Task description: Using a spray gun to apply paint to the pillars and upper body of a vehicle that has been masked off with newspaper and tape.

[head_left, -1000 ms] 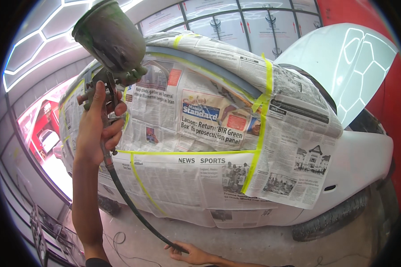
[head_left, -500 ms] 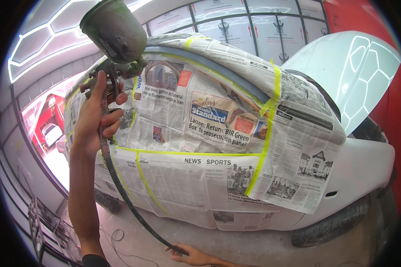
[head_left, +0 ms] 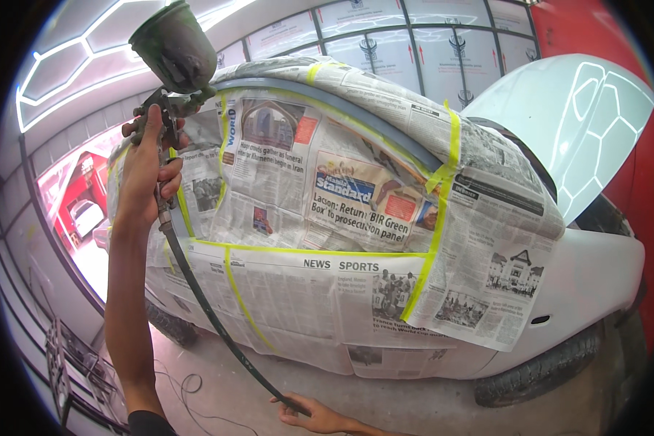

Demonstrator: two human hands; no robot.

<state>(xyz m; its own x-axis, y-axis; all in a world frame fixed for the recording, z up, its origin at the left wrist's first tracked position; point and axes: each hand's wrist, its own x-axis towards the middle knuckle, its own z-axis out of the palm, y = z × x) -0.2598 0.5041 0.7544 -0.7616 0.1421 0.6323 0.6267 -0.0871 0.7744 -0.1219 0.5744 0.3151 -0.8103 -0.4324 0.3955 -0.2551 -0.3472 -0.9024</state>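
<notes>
My left hand (head_left: 139, 182) is raised at the left, its fingers wrapped round the handle of a spray gun (head_left: 168, 116). A dark, paint-stained cup (head_left: 176, 58) sits on top of the gun, which points toward the car's roof edge. From the handle's foot a dark air hose (head_left: 214, 323) curves down to my right hand (head_left: 314, 417), closed on it at the bottom. Ahead stands a white car (head_left: 596, 269), its side covered with newspaper (head_left: 283, 298) held by yellow masking tape (head_left: 327, 253). A bare grey roof strip (head_left: 349, 109) arches between the sheets.
The car's hood (head_left: 559, 123) stands raised at the right, above a front tire (head_left: 541, 374). A thin cable (head_left: 190, 389) lies coiled on the floor. Dark metal racks (head_left: 58, 363) stand at the lower left, and a bright doorway (head_left: 80, 211) opens behind.
My left hand and the spray gun have shifted left along the roof edge, and the hose has swung with them. My right hand has barely moved.
</notes>
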